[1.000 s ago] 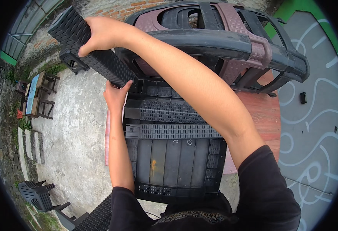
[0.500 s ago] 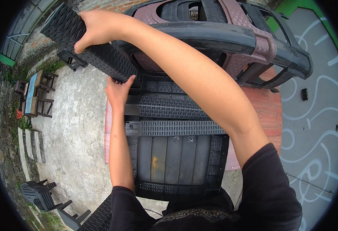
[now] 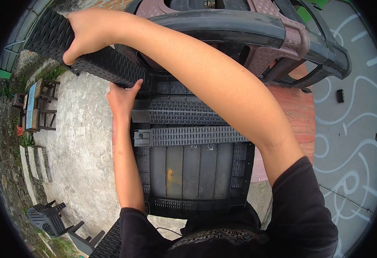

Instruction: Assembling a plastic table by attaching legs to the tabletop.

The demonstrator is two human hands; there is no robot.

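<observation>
A black woven-pattern plastic leg (image 3: 111, 64) sticks out to the upper left from an upturned black plastic seat or tabletop (image 3: 188, 172). My right hand (image 3: 89, 32), its arm stretched across the view, grips the leg near its outer end. Lower down, my left hand (image 3: 123, 96) holds the leg beside the corner where it meets the panel; some fingers are hidden beneath. Two more woven-pattern black pieces lie across the panel: a flat strip (image 3: 197, 135) and, behind it, a broader bar (image 3: 180, 112). My right forearm hides their right ends.
A reddish wooden tabletop (image 3: 294, 112) lies under the work. Stacked black and brown plastic chairs (image 3: 248, 30) stand on it at the far side. On the concrete floor to the left are a blue-topped bench (image 3: 33, 101) and dark plastic chairs (image 3: 46, 219). A grey painted surface (image 3: 347, 129) spans the right.
The leg's outer end has swung left and slightly down, with both hands still on it. The panel has shifted a little left and up in view.
</observation>
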